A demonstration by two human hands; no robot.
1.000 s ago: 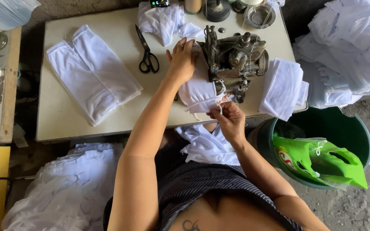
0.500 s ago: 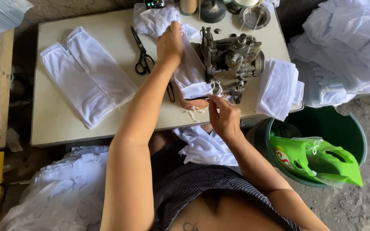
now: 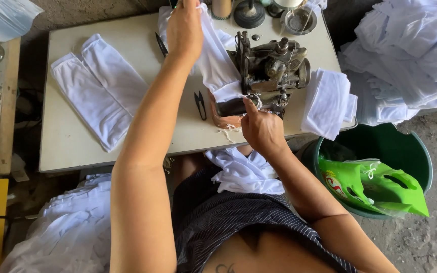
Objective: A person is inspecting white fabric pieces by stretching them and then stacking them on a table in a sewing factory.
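Note:
A dark metal sewing machine [image 3: 271, 68] stands on the pale table [image 3: 77, 146]. My left hand [image 3: 184, 28] is raised at the back of the table, gripping a white fabric piece [image 3: 217, 65] that runs down to the machine's needle area. My right hand [image 3: 261, 129] rests at the machine's front, fingertips on the end of that same fabric by the needle. Small black thread snips [image 3: 200, 103] lie just left of the machine. Black scissors [image 3: 161, 44] are partly hidden behind my left forearm.
Two folded white pieces [image 3: 99, 88] lie on the table's left. A stack of white fabric [image 3: 325, 101] sits right of the machine. More white cloth lies in my lap [image 3: 241, 169], on the floor left [image 3: 67, 232] and piled at right [image 3: 410, 50]. A green bucket [image 3: 421, 156] holds a green bag [image 3: 375, 187].
My left hand has moved up and away toward the table's back, pulling the white fabric through the machine. My right hand has shifted up to the needle area.

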